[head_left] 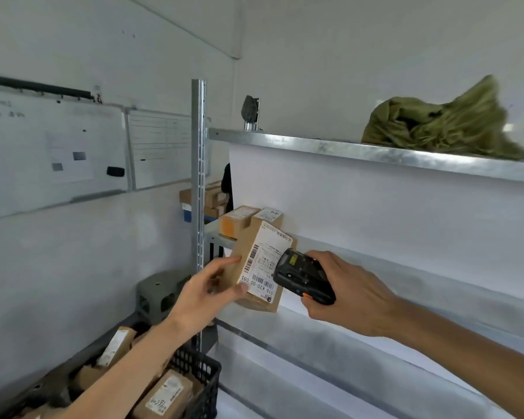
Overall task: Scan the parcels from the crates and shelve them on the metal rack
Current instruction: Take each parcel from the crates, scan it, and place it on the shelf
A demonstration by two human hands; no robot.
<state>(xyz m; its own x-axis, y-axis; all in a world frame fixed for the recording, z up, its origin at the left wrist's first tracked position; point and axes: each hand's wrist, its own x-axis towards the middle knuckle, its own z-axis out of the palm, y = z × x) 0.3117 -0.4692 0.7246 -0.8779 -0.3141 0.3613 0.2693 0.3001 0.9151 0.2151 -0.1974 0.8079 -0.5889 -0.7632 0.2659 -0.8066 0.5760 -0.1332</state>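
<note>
Two whiteboards (55, 152) on the wall left of the metal rack (198, 176), black crate (200, 376) of parcels below, left hand (203, 293) pinching a labelled parcel (260, 264) before the rack's middle shelf, right hand (345, 294) fingers wrapped round a black scanner (303, 276) touching the label, two boxes (248, 220) behind, green sack (445, 122) on top shelf.

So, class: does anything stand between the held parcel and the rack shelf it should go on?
Nothing visible does. The left hand holds the parcel before the shelf, whose surface right of two shelved boxes looks bare; the right hand holds the scanner beside it.
</note>
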